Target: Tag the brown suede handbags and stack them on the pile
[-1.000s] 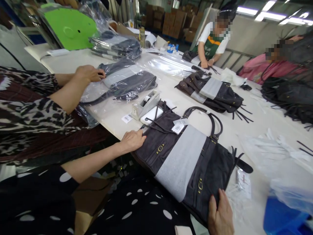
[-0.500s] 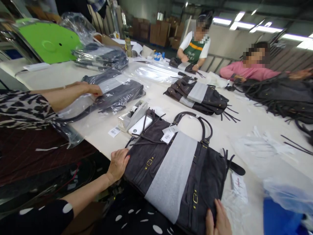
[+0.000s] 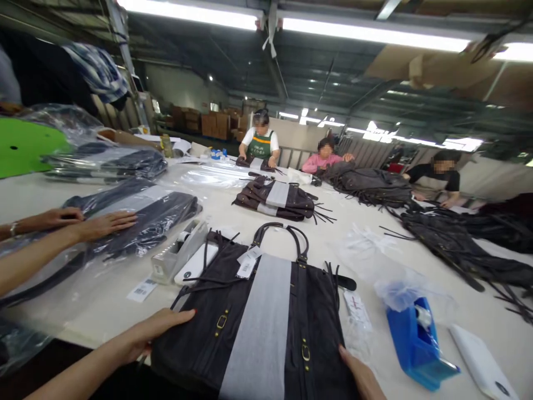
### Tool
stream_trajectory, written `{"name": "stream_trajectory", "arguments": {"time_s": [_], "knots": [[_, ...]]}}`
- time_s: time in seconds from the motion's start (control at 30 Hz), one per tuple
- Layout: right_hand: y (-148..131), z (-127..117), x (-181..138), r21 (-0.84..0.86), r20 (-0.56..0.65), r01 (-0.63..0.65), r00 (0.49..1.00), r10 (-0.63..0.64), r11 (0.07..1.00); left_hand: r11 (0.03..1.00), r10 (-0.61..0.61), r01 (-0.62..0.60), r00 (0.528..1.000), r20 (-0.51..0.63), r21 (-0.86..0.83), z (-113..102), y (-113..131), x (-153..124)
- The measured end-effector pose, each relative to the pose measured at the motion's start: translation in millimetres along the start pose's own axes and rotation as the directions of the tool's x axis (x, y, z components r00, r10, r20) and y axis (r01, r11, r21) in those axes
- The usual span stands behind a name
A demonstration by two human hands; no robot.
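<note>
A dark brown handbag [image 3: 208,328] with a grey paper band [image 3: 260,328] round its middle lies flat at the near table edge, handles pointing away. My left hand [image 3: 156,330] rests flat on the bag's left side, fingers stretched out. My right hand [image 3: 360,375] lies on the bag's lower right corner, fingers extended, partly cut off by the frame. White tags [image 3: 246,262] sit near the handles.
A co-worker's two hands [image 3: 89,222] press a bagged handbag [image 3: 154,214] on the left. A grey tape dispenser [image 3: 177,253] and a white flat item [image 3: 194,266] lie beside my bag. A blue tape dispenser [image 3: 414,344] stands right. Another banded bag [image 3: 277,200] and several people are farther off.
The view has tilted up, now showing the ceiling and more workers. My left hand slid down along the bag's left side; my right hand stays at its lower right corner.
</note>
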State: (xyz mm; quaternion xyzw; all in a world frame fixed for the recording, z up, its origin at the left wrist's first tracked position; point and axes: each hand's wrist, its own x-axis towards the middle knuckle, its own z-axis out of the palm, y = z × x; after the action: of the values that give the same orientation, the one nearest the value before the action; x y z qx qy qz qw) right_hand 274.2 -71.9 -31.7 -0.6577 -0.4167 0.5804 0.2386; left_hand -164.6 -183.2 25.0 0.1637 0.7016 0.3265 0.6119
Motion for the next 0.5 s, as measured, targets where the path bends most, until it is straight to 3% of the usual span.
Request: {"name": "stream_trajectory", "arguments": {"time_s": [0.07,0.17,0.3,0.43,0.5], "knots": [[-9.7,2.7,-1.3,0.161,0.168,-0.154,0.978,0.127,0.975,0.981,-0.084,0.108,0.985,0.153,-0.160,2.7,5.5,-8.2],[-18.2,9.6,-4.2,0.345,0.310,-0.307,0.929,0.201,0.887,0.947,-0.120,0.166,0.977,0.178,-0.275,5.5,4.8,-10.7],[-21.5,14.8,-7.2,0.409,0.387,-0.366,0.899,0.205,0.836,0.930,-0.208,0.227,0.973,0.095,-0.288,2.8,-1.1,-3.2],[-26.6,15.5,-5.9,0.384,0.400,-0.345,0.898,0.183,0.856,0.911,-0.114,0.168,0.980,0.163,-0.376,-0.4,6.0,-7.8],[-29.4,14.4,-3.9,0.356,0.374,-0.274,0.918,0.132,0.894,0.928,-0.092,0.127,0.989,0.115,-0.351,-0.2,12.8,-14.7]]}}
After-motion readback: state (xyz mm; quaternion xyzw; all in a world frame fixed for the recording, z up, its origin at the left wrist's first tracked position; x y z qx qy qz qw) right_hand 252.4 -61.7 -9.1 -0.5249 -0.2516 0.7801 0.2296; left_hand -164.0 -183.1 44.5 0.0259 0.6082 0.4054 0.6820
